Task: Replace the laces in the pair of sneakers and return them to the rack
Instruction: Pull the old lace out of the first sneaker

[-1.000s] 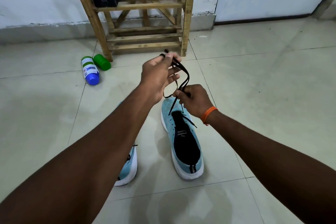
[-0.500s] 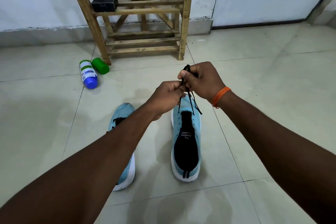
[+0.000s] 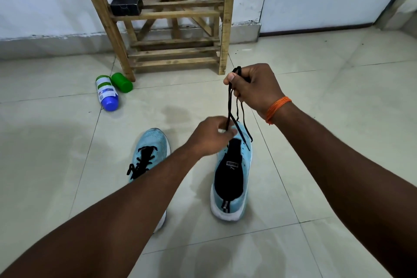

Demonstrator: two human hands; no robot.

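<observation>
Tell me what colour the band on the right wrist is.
Orange. The wrist band shows best in the head view, the only one here.

Both light blue, on the floor by the wooden rack [image 3: 228, 18]: left sneaker [image 3: 153, 144] laced, right sneaker [image 3: 244, 158] bare, black lace [image 3: 229, 106] hanging over its toe.

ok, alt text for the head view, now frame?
A person's right hand holds a black lace up over a light-blue sneaker on a tiled floor, the left hand pinching the lace lower down. A second sneaker, laced in black, sits to its left; a wooden rack and a blue-capped bottle are beyond.
</observation>
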